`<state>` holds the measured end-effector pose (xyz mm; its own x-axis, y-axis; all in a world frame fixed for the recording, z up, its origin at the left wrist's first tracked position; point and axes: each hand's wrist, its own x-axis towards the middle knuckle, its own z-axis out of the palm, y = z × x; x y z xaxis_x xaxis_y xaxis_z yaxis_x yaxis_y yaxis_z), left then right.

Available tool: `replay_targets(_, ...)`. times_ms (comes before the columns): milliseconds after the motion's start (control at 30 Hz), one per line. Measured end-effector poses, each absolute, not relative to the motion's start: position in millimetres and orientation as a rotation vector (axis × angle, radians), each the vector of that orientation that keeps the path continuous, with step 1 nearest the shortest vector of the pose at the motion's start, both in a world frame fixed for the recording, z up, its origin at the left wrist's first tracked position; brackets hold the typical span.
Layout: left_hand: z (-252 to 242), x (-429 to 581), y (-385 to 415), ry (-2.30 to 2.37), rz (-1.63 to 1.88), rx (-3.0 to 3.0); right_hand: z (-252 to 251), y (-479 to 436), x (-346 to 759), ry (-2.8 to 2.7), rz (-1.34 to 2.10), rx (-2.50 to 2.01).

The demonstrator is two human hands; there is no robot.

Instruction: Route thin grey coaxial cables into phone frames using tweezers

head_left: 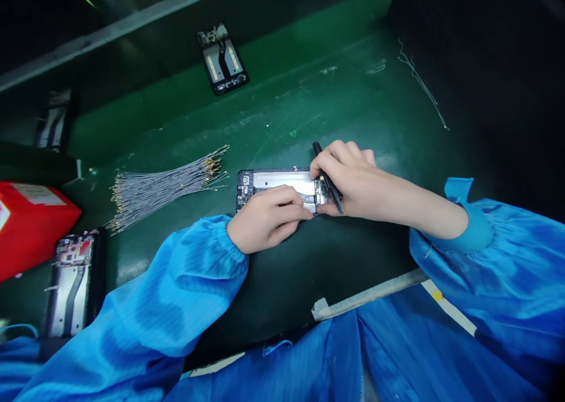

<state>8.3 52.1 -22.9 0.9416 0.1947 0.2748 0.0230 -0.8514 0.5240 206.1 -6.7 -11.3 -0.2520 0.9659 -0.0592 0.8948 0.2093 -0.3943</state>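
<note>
An opened phone (pixel 282 180) lies sideways on the green mat, its silver inner plate and circuit parts exposed. My left hand (pixel 271 216) rests over its near edge, fingers curled and pressed together, tips at the lower right of the silver plate. What lies right under those fingertips is hidden. Around the phone's right end my right hand (pixel 348 172) is closed, thumb at the near edge and index finger at the far edge. A black pen-shaped tool (pixel 328 181) is tucked in that hand, slanting across the phone's circuit end.
Left of the phone lies a bundle of thin grey cables (pixel 163 193) with gold-coloured ends. Another opened phone (pixel 223 60) leans at the back; more opened phones (pixel 70 284) stand at the left by a red box (pixel 35 225). Loose thin cables (pixel 424 87) lie at the right.
</note>
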Motion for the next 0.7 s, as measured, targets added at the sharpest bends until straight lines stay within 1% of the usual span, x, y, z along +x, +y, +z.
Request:
replay_targets(167,-23.2,8.4,52.3,0.148,0.431,2.562,-7.6,-2.6,206.6,-2.313,0.564,-1.787)
replay_targets(367,-24.1,8.7,52.7,0.109,0.430,2.556,-3.3,-0.4,198.2,-2.387,0.486,-1.886)
replay_targets(567,-24.1,11.1,49.1,0.250,0.480,2.567,-10.3,-4.5,205.9,-2.386,0.510,-1.636)
replay_targets(700,-23.1,13.7,46.9,0.389,0.451,2.577,-12.0,-5.3,208.1,-2.387,0.493,-1.616)
